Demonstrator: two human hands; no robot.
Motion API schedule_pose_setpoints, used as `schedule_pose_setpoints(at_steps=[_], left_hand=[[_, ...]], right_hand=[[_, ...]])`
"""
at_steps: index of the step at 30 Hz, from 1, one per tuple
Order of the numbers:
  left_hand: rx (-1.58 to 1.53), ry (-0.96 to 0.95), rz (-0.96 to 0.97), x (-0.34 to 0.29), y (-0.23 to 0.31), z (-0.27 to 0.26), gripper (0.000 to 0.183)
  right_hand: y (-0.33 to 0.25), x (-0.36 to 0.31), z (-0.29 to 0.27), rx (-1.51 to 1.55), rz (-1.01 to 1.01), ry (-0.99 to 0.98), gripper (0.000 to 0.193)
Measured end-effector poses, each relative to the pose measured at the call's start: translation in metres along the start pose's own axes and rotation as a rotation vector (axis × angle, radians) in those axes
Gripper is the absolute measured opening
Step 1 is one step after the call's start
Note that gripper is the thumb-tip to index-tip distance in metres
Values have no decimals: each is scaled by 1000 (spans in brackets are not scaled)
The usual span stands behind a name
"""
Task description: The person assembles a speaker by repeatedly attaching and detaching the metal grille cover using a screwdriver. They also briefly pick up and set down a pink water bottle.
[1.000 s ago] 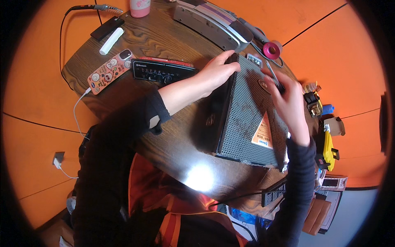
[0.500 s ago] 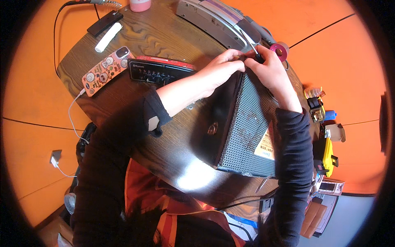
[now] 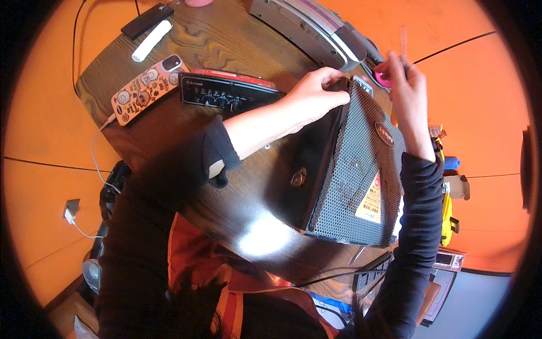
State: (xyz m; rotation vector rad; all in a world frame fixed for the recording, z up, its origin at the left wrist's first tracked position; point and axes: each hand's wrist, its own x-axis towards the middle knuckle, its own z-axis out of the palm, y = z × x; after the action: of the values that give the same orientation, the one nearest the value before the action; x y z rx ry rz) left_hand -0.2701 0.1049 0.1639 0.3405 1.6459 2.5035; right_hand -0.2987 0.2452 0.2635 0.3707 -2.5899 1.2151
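Note:
A black speaker box (image 3: 309,164) with a metal mesh grille (image 3: 350,164) stands on the table, its grille side turned to the right. My left hand (image 3: 324,93) is closed on the box's far top corner, thumb against the edge by the grille. Raised to the right of that corner is my right hand (image 3: 407,90), its fingers pinched around a screwdriver (image 3: 403,42) whose thin shaft points up and is smeared by motion. The handle is mostly hidden in the fingers. An oval badge (image 3: 384,134) and a yellow-orange label (image 3: 370,199) sit on the grille.
A black control panel with knobs (image 3: 226,96) lies left of the box, near a phone in a patterned case (image 3: 148,90) on a charging cable. Beyond are a white stick-like object (image 3: 152,40) and a long grey device (image 3: 307,28). A pink tape roll (image 3: 383,78) is partly hidden.
My right hand has lifted away from the corner, up and to the right, with the screwdriver. More of the grille and its badge now show. The left hand stays at the corner.

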Motion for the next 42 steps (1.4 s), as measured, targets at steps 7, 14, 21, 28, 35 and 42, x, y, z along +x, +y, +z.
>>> schedule_pose_setpoints(at_steps=[7,14,21,28,35,42], left_hand=[[94,98,64,0,-5,3,38],[503,269,447,-7,-9,5,13],[559,279,467,-26,-1,14,17],[728,204,432,-43,1,23,41],[654,226,419,-47,-1,26,40],[721,200,389,-47,-1,25,43]], right_hand=[[-6,10,12,4,-198,-147,28],[13,2,18,-241,-228,-80,30],[2,-4,-11,-140,90,-162,21],[-9,-13,-29,361,63,-214,19],[-7,-11,-27,950,84,-186,36],[-5,-12,-2,652,-149,-130,29]])
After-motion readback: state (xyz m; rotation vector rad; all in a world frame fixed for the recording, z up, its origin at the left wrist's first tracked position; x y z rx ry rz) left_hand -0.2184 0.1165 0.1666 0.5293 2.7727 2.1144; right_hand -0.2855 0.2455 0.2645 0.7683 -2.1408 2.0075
